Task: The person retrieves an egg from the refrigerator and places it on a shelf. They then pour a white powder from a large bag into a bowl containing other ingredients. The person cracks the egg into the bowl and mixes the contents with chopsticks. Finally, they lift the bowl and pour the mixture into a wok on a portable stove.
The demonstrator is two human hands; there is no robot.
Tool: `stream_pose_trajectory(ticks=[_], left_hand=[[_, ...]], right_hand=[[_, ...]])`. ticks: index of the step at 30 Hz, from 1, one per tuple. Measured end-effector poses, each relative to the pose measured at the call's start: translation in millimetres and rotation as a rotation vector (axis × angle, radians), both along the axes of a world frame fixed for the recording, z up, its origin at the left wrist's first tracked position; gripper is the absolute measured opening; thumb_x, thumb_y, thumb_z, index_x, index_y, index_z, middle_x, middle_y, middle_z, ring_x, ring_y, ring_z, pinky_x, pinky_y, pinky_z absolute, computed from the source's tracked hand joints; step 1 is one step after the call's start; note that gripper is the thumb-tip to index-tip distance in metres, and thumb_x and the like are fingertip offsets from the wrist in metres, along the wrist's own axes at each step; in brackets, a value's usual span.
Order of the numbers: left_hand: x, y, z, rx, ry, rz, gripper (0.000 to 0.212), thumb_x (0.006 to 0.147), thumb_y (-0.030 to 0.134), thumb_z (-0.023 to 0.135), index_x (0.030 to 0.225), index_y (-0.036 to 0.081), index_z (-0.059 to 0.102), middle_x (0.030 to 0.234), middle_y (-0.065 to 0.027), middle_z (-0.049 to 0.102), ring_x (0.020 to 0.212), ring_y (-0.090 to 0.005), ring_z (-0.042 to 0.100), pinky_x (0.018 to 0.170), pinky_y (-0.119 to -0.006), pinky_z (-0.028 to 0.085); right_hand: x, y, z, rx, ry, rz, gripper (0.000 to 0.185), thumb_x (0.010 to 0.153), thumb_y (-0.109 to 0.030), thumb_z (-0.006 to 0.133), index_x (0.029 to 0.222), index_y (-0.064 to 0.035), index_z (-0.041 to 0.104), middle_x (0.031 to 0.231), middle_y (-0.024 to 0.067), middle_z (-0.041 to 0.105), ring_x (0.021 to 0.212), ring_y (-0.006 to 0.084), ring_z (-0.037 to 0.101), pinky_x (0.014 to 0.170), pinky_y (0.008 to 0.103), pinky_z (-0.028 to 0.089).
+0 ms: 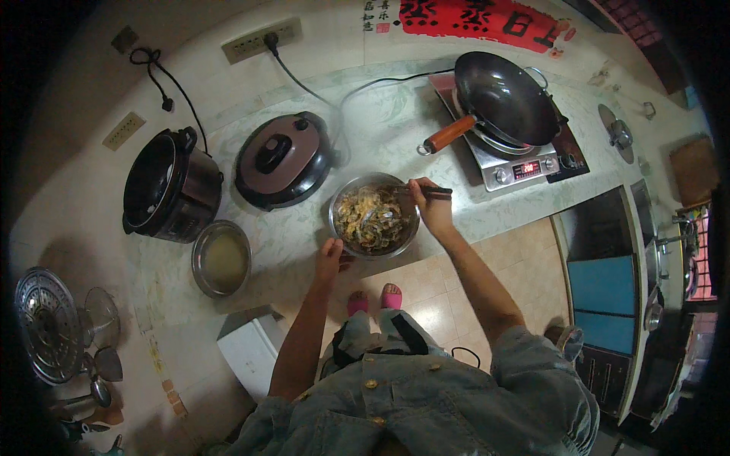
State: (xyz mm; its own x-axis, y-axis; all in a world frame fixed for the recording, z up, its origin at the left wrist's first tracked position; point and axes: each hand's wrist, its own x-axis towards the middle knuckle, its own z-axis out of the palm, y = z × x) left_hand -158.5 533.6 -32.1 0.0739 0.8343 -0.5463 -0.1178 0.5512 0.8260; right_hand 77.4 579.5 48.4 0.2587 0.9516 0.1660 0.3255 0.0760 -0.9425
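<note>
A round metal bowl (374, 255) stands near the counter's front edge, holding a moist mixture of brownish, yellowish and dark pieces (370, 219). My right hand (432, 208) grips a pair of dark chopsticks (438, 194) above the bowl's right side, their far ends reaching over the mixture. My left hand (332, 259) is at the bowl's lower left rim, fingers bent; whether it presses on the rim is hard to tell. To the left, a second metal bowl (223, 259) contains a cloudy pale liquid.
A dark wok (505, 97) with a wooden handle sits tilted on an induction cooker (516, 168) at the back right. A brown-lidded electric appliance (285, 159) and an open electric cooker pot (197, 199) stand left. A power cord (308, 88) crosses the counter's rear.
</note>
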Motion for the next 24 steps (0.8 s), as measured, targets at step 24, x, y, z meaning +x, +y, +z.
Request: stream_pose_trajectory(ticks=[24], left_hand=[[1, 1, -4, 0.036, -0.035, 0.009, 0.024, 0.083, 0.03, 0.048, 0.093, 0.008, 0.049, 0.074, -0.0011, 0.054, 0.062, -0.0131, 0.057, 0.05, -0.026, 0.043]], right_hand=[[-11, -82, -22, -0.116, 0.376, -0.198, 0.028, 0.085, -0.023, 0.045, 0.077, 0.0028, 0.048, 0.064, 0.0113, 0.055, 0.053, 0.0188, 0.058, 0.05, 0.0285, 0.05]])
